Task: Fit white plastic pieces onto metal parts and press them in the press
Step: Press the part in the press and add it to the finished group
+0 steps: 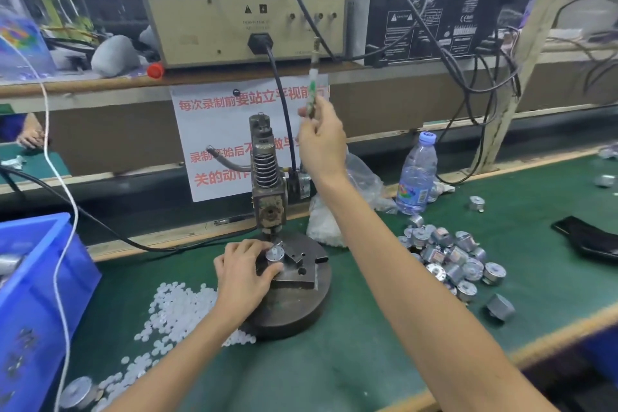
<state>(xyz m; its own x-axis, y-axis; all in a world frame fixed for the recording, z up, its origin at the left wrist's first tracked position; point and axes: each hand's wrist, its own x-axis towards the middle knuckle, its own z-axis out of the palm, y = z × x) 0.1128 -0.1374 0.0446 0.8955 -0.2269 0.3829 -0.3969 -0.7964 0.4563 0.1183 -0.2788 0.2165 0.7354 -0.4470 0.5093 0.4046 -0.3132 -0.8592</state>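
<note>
One metal part (275, 254) sits on the fixture of the press (267, 177) under the ram, pinched by the curled fingers of the left hand (245, 269). A white piece seems to cap it, though that is too small to confirm. Pressing is the step in hand: the right hand (321, 140), held high, grips the lever (313, 84), which likely needs pulling down with fingertips kept clear.

Left hand (245, 269): lying low, fingers and thumb curling round the metal part (275, 255).
Right hand (321, 140): reaching up, fingers gripping the lever handle (313, 87).
Left forearm (187, 344): extending forward, bare.
Right forearm (401, 278): rising diagonally, bare.
</note>
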